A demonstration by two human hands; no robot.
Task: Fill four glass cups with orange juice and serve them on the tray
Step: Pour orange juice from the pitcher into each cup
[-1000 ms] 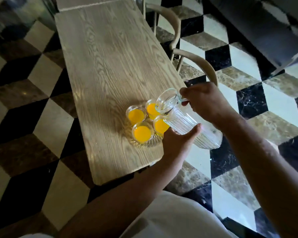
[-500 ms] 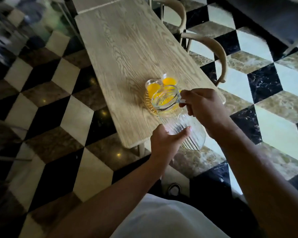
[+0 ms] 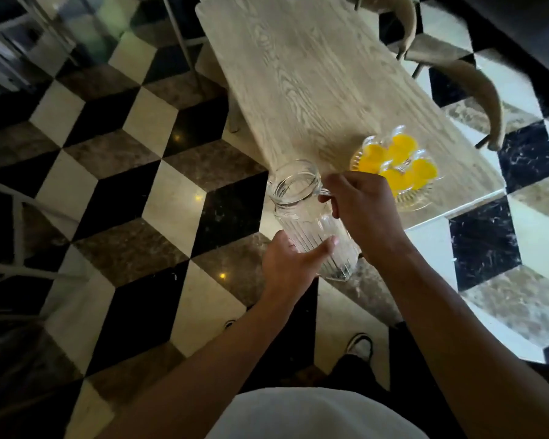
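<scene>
The right hand [image 3: 363, 213] is closed round the handle of a clear ribbed glass pitcher [image 3: 311, 220], which looks empty (no liquid shows through its wall). The left hand [image 3: 290, 264] cups the pitcher's lower body from the 7 o'clock side, thumb pressed across the ribbing. The pitcher is held in the air, tilted, its open mouth toward 11 o'clock, over the near left corner of the pale grained wooden table [image 3: 314, 77] and the black, cream and brown marble cube-pattern floor [image 3: 133, 191].

At 2 o'clock from the pitcher, four small glass cups filled with orange juice [image 3: 396, 160] stand bunched together on a round cut-glass tray [image 3: 415, 198] near the table's near edge. The right hand overlaps the tray's left part in view. A curved beige chair back [image 3: 482, 90] sits at 2 o'clock beyond the table.
</scene>
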